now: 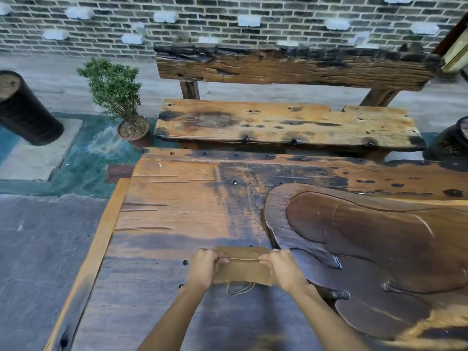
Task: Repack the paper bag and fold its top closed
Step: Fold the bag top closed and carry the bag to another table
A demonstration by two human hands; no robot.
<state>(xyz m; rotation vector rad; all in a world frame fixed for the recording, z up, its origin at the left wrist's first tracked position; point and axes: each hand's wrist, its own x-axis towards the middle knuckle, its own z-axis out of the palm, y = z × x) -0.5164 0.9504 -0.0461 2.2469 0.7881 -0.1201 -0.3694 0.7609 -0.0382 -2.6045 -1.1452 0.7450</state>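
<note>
While my left hand (pixel 205 265) and right hand (pixel 283 266) pinch the paper bag (pixel 243 271) at its side edges, it lies flat on the near counter (pixel 162 224); it seems light, limp, easily torn, so corners suit best.

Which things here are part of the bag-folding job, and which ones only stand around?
Part of the job:
- paper bag, flat on the table
- its twine handle at the near edge
- left hand and right hand, gripping the bag's two ends

Only standing around:
- carved wooden tray
- bench
- potted plant
- black cylinder
</note>
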